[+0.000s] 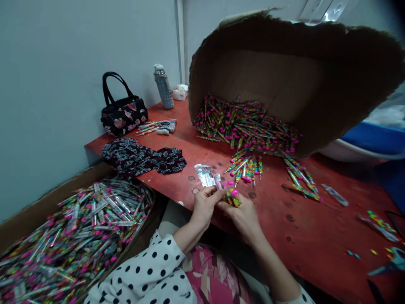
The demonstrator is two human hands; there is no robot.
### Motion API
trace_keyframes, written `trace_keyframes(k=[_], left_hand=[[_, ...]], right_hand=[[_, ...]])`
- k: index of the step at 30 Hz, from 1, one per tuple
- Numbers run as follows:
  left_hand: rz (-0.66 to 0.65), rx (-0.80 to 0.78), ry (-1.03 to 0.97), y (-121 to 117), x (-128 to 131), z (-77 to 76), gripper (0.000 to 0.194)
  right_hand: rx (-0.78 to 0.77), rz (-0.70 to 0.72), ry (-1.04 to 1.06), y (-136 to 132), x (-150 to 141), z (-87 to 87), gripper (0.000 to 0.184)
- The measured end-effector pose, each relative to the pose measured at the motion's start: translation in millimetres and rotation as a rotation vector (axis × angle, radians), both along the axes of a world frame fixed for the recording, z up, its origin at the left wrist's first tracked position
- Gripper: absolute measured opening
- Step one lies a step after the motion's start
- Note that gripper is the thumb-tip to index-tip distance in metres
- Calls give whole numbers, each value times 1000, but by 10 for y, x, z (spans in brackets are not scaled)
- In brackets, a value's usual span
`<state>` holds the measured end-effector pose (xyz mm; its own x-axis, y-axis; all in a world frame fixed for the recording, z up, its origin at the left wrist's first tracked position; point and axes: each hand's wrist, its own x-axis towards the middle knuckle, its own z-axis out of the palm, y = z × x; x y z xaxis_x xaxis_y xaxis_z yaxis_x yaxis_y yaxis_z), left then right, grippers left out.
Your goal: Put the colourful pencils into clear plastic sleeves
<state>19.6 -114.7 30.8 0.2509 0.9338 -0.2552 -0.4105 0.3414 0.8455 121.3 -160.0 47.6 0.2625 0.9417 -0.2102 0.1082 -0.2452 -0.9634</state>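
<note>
Both my hands meet just over the near edge of the red table. My right hand (245, 217) is wrapped round a small bunch of candy tubes (234, 197), filled with coloured beads and topped with pink caps. Against that bunch, my left hand (204, 207) pinches a clear plastic piece (218, 182), its exact shape partly hidden by the fingers. Flat silvery clear packets (205, 175) lie on the table just beyond my left fingers. A loose pile of candy tubes (249, 166) lies beyond my right hand.
A big cardboard box (268, 71) on its side holds many tubes. Another box (41, 194) at lower left is heaped with tubes. On the red table (272, 240) are a handbag (125, 116), a bottle (163, 88), patterned cloth (142, 156) and scissors (392, 261).
</note>
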Motion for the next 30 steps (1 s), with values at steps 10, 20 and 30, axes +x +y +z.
trace_keyframes(k=[10, 20, 30], left_hand=[[38, -47, -146, 22, -66, 44, 25], [123, -71, -95, -57, -184, 61, 26], [473, 436, 372, 206, -864, 25, 48]], right_hand=[[17, 20, 291, -85, 9, -148, 21], [29, 59, 260, 29, -134, -76, 23], [244, -283, -50, -31, 293, -218, 31]])
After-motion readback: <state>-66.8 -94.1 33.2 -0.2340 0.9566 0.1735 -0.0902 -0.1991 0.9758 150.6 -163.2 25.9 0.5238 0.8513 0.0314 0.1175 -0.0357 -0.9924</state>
